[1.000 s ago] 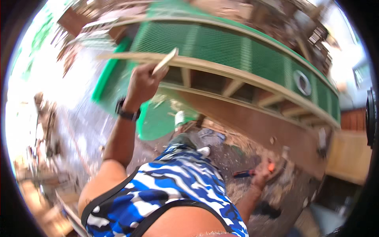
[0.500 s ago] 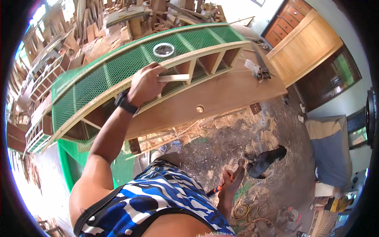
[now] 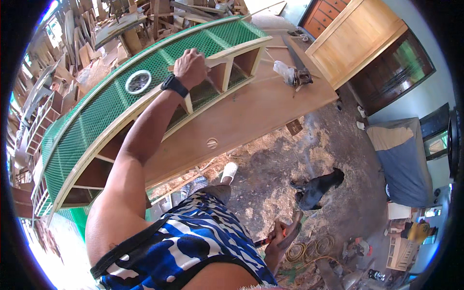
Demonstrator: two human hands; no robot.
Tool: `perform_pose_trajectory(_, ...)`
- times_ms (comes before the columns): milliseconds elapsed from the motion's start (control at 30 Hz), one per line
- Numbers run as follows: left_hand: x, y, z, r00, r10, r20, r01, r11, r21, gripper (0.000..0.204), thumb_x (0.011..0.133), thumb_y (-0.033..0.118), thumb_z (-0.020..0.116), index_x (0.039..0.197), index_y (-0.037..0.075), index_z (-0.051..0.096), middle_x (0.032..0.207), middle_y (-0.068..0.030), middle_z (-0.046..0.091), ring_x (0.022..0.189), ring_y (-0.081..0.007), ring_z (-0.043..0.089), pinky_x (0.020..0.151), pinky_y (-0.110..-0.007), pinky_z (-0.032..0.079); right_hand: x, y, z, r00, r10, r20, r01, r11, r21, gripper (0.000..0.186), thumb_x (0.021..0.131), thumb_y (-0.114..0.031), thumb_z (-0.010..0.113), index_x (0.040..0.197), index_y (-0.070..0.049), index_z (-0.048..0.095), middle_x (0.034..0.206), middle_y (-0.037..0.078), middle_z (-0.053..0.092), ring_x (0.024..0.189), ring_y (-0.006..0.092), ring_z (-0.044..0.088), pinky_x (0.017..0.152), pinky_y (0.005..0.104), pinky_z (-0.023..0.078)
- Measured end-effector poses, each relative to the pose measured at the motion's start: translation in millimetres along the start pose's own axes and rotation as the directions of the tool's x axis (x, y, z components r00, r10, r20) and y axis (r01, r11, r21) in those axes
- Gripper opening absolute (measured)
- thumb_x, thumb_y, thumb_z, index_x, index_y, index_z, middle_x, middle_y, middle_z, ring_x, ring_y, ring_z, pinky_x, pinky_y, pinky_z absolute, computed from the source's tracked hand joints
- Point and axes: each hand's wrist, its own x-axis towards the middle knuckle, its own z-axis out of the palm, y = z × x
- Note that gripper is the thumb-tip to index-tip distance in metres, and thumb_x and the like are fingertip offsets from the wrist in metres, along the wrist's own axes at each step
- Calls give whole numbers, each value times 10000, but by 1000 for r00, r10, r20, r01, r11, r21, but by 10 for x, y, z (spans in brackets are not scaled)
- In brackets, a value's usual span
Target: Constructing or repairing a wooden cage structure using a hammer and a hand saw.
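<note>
- Workshop background, 10 o'clock: stacked timber offcuts stand beyond the work.
- Green-mesh wooden frame, 8 to 12 o'clock: lies on the brown plywood sheet; white ring sits on the mesh.
- Left hand, 11 o'clock: has advanced past the white ring along the frame. Fingers are closed, apparently around the pale wooden strip. Strip-to-frame contact cannot be determined.
- Judged effect: handling position is shifted toward the frame's right end.
- Right hand, 5 o'clock: remains closed on the orange-and-black-handled hammer, held low, apart from the frame.
- Black dog, 4 o'clock: occupies the littered floor.
</note>
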Motion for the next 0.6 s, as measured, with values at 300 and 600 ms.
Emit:
perform_pose_trajectory(300, 159, 145, -35, 998, -44, 50, 50, 992, -120, 282, 819, 272, 764, 913, 48, 622, 930, -139, 617, 874, -368, 635, 731, -473, 516, 1691, -959, 579, 973, -21, 229, 81, 963, -258, 705, 931, -69, 686, 1550, -92, 350, 814, 73, 615, 527, 102, 484, 457, 279, 379)
perform_pose_trajectory(600, 25, 692, -218, 984, -151, 91, 161, 979, -123, 237, 740, 125, 800, 859, 41, 612, 845, -126, 579, 798, -356, 612, 687, -459, 492, 3952, -1220, 1412, 834, 5, 552, 273, 865, -420, 225, 836, -99, 659, 1029, 17, 652, 801, 123, 684, 687, 203, 624, 642, 370, 496)
